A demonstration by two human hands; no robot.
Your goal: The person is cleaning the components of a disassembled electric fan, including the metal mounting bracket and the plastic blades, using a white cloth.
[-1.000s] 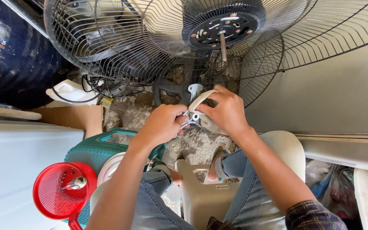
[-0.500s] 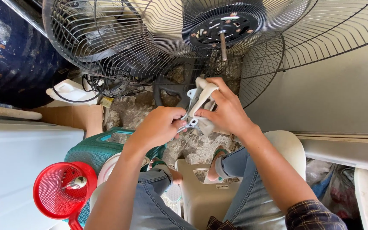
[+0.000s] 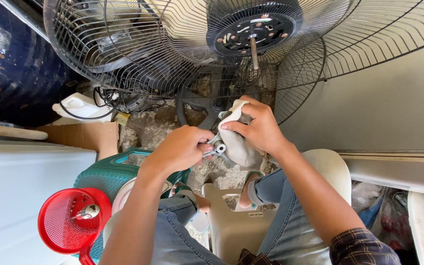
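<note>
Rough concrete floor fills the frame's middle, under wire fan guards [image 3: 123, 54] and a fan motor hub [image 3: 253, 32] across the top. At centre, the left hand [image 3: 180, 149] pinches a small metal fitting [image 3: 217, 147], while the right hand [image 3: 258, 127] grips a pale cloth [image 3: 239, 145] wrapped around the part. A slipped pinch could drop the fitting among the floor clutter. At lower left, a red strainer basket [image 3: 60, 235] holds a small metal piece [image 3: 88, 212].

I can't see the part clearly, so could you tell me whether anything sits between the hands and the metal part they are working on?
The left hand grips the metal part bare. A pale cloth lies between the right hand and it.
</note>
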